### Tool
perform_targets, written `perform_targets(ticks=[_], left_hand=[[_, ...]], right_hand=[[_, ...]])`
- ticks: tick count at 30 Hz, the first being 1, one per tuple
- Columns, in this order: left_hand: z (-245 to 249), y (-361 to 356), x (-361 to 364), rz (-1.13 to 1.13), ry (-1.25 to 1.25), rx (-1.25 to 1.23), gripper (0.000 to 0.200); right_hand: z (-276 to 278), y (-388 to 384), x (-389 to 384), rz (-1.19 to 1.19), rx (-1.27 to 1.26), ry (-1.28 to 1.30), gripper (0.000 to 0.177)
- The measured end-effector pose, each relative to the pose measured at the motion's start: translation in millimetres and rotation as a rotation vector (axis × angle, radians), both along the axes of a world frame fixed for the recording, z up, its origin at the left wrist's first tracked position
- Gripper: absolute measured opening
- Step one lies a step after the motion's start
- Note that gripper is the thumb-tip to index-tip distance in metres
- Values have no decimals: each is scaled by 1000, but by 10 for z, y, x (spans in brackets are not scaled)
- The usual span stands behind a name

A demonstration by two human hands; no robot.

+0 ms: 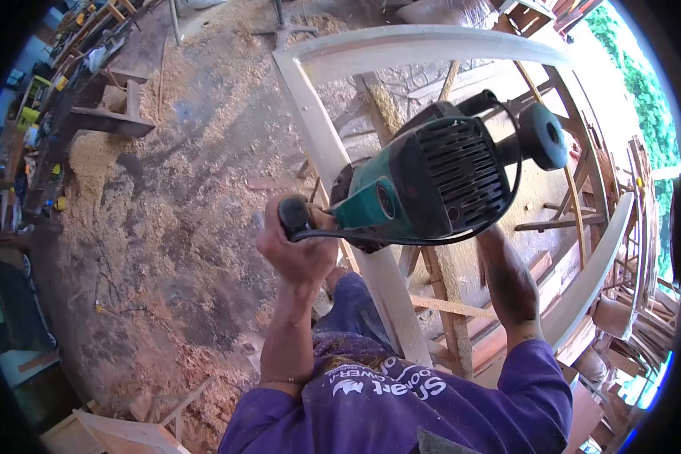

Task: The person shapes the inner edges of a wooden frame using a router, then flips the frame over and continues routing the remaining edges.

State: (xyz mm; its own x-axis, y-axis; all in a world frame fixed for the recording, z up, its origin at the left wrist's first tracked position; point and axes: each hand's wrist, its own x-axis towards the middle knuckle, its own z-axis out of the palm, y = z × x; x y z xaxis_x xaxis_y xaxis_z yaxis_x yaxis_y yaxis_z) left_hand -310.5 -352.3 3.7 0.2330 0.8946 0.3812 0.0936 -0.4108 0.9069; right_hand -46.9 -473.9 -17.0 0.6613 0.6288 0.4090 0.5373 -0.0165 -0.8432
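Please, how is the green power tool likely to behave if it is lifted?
The power tool is probably heavy for its size, given its bulky, vented housing. Its body looks hard, so it should stay stiff; the thin, curving cord may flop.

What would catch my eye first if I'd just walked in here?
Probably the big green and black power tool near the middle, its handle gripped by the person's left hand. Beneath it runs one side of a pale wooden frame, whose curved end arches across the top. Then there is the sawdust strewn over the floor on the left.
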Motion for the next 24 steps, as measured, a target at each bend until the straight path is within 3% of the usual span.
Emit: perform_targets(ticks=[1,4,5,6,7,9,10,12,16,17,18,20,24], left_hand=[[-53,30,-4,25,-13,14,20],[-58,91,-13,31,-16,21,25],[70,97,-10,11,-18,2,20],[134,110,0,-8,-22,-13,15],[119,128,11,-2,-51,-41,16],[112,164,12,-5,-50,-33,16],[111,183,19,3,-54,-16,17],[99,236,55,-4,-82,-17,17],[80,340,94,2,-117,-36,21],[68,366,105,16,-128,-38,22],[55,400,119,9,-123,-39,22],[30,481,146,26,-181,-14,26],[30,640,135,27,-56,37,20]], right_hand=[[16,-8,-49,-33,49,397,23],[-130,-12,50,-73,-36,207,26],[-529,-117,316,-123,-118,-394,27],[-391,-100,246,-49,-319,-717,23],[-258,-55,169,-55,-332,-711,23],[43,143,-37,-51,-69,147,11],[247,365,-263,-209,-21,-167,10],[277,379,-185,-60,43,334,10],[269,475,-129,-53,6,201,10],[273,536,-110,-44,-12,-250,11],[275,550,-133,-51,-14,-246,11],[331,598,-192,-46,133,326,12],[257,783,-38,-16,88,-70,9]])
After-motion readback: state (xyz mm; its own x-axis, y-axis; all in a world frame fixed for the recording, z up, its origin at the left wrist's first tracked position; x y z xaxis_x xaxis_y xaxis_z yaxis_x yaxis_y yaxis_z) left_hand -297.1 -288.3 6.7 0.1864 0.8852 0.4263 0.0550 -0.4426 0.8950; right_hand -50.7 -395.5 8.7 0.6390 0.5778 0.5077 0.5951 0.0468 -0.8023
